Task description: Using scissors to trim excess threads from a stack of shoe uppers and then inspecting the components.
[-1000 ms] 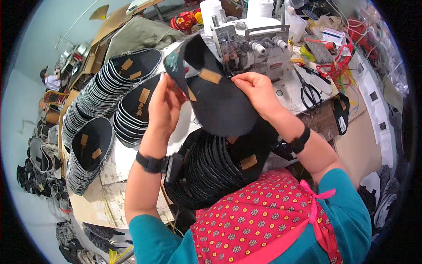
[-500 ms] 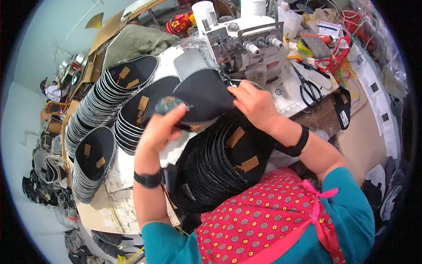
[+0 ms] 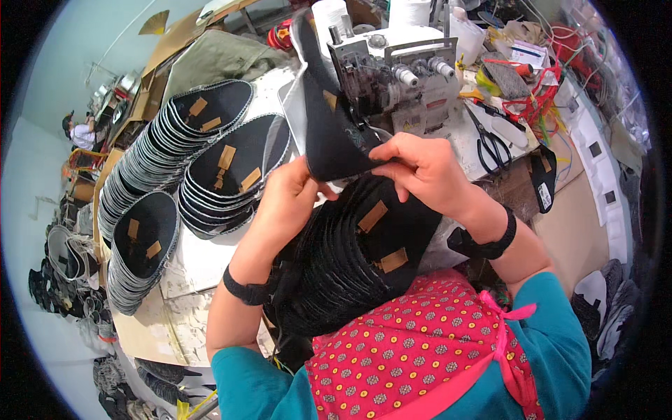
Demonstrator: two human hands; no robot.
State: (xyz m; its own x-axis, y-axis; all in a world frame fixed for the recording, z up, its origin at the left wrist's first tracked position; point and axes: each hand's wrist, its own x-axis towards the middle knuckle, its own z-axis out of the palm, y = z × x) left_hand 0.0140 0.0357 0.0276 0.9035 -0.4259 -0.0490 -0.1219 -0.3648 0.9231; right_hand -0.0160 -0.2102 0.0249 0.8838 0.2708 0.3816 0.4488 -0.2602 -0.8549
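Note:
A curved black fabric piece, looking like a shoe upper (image 3: 332, 140), stands raised in front of the sewing machine (image 3: 399, 80). It has a grey edge and a tan tag. My left hand (image 3: 287, 199) pinches its lower left corner. At its lower right edge, close to the machine, my right hand (image 3: 427, 168) grips it between thumb and fingers. Below both hands, against the apron, lies a thick stack of similar black pieces (image 3: 336, 269) with tan tags. Part of the machine's sewing area is hidden behind the held piece.
Three nested stacks of edged black pieces stand left: a long stack (image 3: 150, 157), a middle stack (image 3: 227, 175) and a near stack (image 3: 143, 241). Black-handled scissors (image 3: 486, 136) lie right of the machine. White thread cones (image 3: 409, 12) stand behind it. Red cords (image 3: 542, 91) tangle farther right.
The black piece has been lifted from lying flat to standing upright. My left hand has come right and down onto its lower corner; my right hand has moved slightly right and down.

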